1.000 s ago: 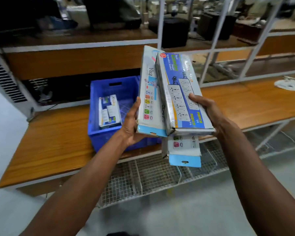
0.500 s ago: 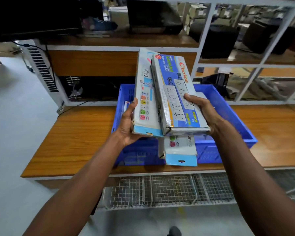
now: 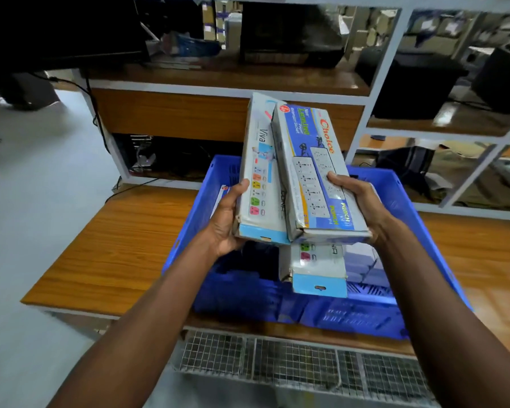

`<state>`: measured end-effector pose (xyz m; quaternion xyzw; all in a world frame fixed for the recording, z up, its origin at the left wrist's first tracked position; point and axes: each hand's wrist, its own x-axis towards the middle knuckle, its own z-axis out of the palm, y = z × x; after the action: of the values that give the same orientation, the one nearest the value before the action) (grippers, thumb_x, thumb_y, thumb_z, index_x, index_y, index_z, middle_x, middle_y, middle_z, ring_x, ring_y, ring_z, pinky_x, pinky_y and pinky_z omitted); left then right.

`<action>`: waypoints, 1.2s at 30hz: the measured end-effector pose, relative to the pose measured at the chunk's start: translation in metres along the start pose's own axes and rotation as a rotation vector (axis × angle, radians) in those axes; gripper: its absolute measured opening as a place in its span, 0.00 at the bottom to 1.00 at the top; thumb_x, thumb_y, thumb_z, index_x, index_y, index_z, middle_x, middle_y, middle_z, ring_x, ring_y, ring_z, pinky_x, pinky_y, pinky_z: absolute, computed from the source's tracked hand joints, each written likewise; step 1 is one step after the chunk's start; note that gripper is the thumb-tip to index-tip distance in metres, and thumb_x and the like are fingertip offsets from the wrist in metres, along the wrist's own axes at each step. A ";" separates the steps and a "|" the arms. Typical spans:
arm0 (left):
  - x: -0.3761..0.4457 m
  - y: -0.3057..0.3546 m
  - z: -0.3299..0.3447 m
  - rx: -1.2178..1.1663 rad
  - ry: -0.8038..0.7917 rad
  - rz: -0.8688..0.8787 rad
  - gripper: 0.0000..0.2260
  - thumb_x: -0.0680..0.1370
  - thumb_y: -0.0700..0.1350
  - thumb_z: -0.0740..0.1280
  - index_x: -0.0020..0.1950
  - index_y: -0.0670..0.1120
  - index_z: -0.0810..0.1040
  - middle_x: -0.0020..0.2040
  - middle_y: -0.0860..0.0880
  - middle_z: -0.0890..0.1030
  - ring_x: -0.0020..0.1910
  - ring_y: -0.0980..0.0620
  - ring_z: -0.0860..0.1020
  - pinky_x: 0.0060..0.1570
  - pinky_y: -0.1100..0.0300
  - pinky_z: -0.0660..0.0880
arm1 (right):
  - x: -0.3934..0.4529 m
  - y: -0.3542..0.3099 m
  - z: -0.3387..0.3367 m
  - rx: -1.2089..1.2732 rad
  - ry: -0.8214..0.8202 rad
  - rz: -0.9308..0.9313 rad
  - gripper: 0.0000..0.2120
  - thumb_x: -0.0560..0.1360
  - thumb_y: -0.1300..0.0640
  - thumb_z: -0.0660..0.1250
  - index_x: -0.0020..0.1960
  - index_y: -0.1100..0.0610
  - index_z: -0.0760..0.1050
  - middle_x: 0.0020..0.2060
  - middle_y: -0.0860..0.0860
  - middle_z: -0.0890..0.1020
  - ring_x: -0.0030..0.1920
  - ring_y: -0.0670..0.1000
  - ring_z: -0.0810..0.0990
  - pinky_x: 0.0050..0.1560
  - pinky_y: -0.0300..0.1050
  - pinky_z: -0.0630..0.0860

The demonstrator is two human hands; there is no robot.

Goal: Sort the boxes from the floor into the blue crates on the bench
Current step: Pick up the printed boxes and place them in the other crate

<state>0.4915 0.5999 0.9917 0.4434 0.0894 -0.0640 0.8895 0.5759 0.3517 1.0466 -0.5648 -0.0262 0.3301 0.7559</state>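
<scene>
**Three boxes held over the blue crate**

Your left hand (image 3: 224, 222) grips the white Viva box (image 3: 258, 178), thumb on its face. Your right hand (image 3: 357, 201) grips the blue Choice box (image 3: 312, 160), thumb across its printed sockets. Both boxes are tilted, touching side by side. A third white box (image 3: 315, 269) hangs beneath them; whose grip holds it you cannot tell. All three are above the blue crate (image 3: 409, 225), which stands on the wooden desk (image 3: 115, 245).
</scene>
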 end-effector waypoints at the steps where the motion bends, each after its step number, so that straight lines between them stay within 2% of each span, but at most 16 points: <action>1: 0.006 -0.002 0.002 0.016 0.024 0.010 0.20 0.83 0.56 0.60 0.66 0.46 0.81 0.59 0.42 0.85 0.53 0.45 0.85 0.58 0.47 0.81 | 0.004 -0.001 -0.007 0.009 0.000 0.007 0.19 0.78 0.50 0.69 0.65 0.59 0.79 0.55 0.59 0.86 0.44 0.58 0.88 0.39 0.51 0.85; 4: 0.024 -0.014 0.004 0.062 0.075 0.022 0.20 0.81 0.54 0.63 0.67 0.44 0.81 0.63 0.39 0.83 0.56 0.42 0.84 0.63 0.44 0.78 | 0.015 -0.002 -0.027 0.027 -0.017 0.038 0.20 0.77 0.50 0.69 0.66 0.59 0.79 0.57 0.60 0.85 0.45 0.59 0.88 0.41 0.52 0.85; 7: 0.031 -0.027 0.001 0.078 0.128 0.016 0.22 0.80 0.54 0.64 0.70 0.43 0.78 0.63 0.39 0.83 0.57 0.42 0.84 0.61 0.44 0.79 | 0.022 0.000 -0.042 0.038 -0.043 0.078 0.18 0.77 0.50 0.69 0.64 0.58 0.80 0.57 0.60 0.85 0.46 0.59 0.87 0.41 0.53 0.85; 10: 0.034 -0.036 -0.005 0.043 0.143 0.014 0.22 0.80 0.54 0.64 0.69 0.43 0.78 0.64 0.38 0.82 0.58 0.40 0.83 0.65 0.41 0.76 | 0.027 0.002 -0.049 0.041 -0.052 0.098 0.19 0.76 0.50 0.70 0.63 0.58 0.80 0.57 0.61 0.85 0.46 0.59 0.87 0.41 0.53 0.85; 15: 0.031 -0.034 -0.011 0.079 0.177 0.001 0.21 0.81 0.52 0.63 0.69 0.42 0.78 0.64 0.37 0.82 0.57 0.39 0.83 0.63 0.42 0.76 | 0.033 0.005 -0.053 0.095 -0.048 0.082 0.19 0.77 0.50 0.69 0.64 0.58 0.80 0.57 0.60 0.85 0.47 0.59 0.87 0.43 0.53 0.84; 20: 0.030 -0.028 -0.024 0.146 0.256 -0.026 0.21 0.81 0.49 0.63 0.72 0.40 0.75 0.61 0.38 0.84 0.52 0.41 0.85 0.47 0.47 0.83 | 0.035 0.015 -0.054 0.132 -0.029 0.066 0.23 0.75 0.49 0.71 0.66 0.58 0.79 0.59 0.60 0.84 0.49 0.59 0.86 0.47 0.54 0.84; 24: 0.026 -0.027 -0.030 0.180 0.289 -0.071 0.17 0.84 0.49 0.60 0.67 0.43 0.78 0.57 0.39 0.86 0.47 0.43 0.86 0.40 0.51 0.84 | 0.029 0.021 -0.051 0.206 -0.025 0.044 0.16 0.78 0.50 0.67 0.61 0.58 0.82 0.53 0.58 0.86 0.45 0.58 0.87 0.43 0.52 0.85; 26: 0.024 -0.027 -0.034 0.198 0.293 -0.083 0.16 0.84 0.49 0.59 0.67 0.44 0.78 0.58 0.40 0.85 0.50 0.43 0.86 0.42 0.50 0.84 | 0.025 0.023 -0.049 0.239 -0.011 0.022 0.15 0.80 0.50 0.65 0.59 0.58 0.82 0.51 0.57 0.87 0.43 0.57 0.87 0.41 0.51 0.85; 29: 0.023 -0.028 -0.043 0.220 0.282 -0.104 0.17 0.84 0.49 0.59 0.70 0.44 0.76 0.59 0.41 0.85 0.57 0.42 0.84 0.53 0.45 0.82 | 0.020 0.025 -0.049 0.266 0.017 -0.008 0.15 0.81 0.50 0.63 0.60 0.57 0.81 0.50 0.57 0.87 0.42 0.56 0.88 0.39 0.51 0.85; 34: 0.020 -0.028 -0.058 0.257 0.264 -0.152 0.16 0.84 0.47 0.59 0.70 0.44 0.75 0.58 0.41 0.85 0.57 0.40 0.84 0.58 0.41 0.80 | 0.012 0.031 -0.050 0.303 0.046 -0.044 0.15 0.83 0.50 0.61 0.58 0.58 0.80 0.46 0.56 0.88 0.39 0.55 0.88 0.35 0.49 0.85; 36: 0.019 -0.028 -0.058 0.271 0.247 -0.156 0.17 0.83 0.46 0.59 0.71 0.44 0.74 0.58 0.40 0.85 0.56 0.40 0.84 0.56 0.41 0.81 | 0.011 0.033 -0.046 0.342 0.040 -0.039 0.15 0.83 0.50 0.61 0.57 0.58 0.82 0.47 0.56 0.88 0.40 0.55 0.88 0.36 0.49 0.85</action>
<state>0.4988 0.6290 0.9312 0.5555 0.2225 -0.0896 0.7962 0.5883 0.3240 0.9970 -0.4339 0.0343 0.3035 0.8476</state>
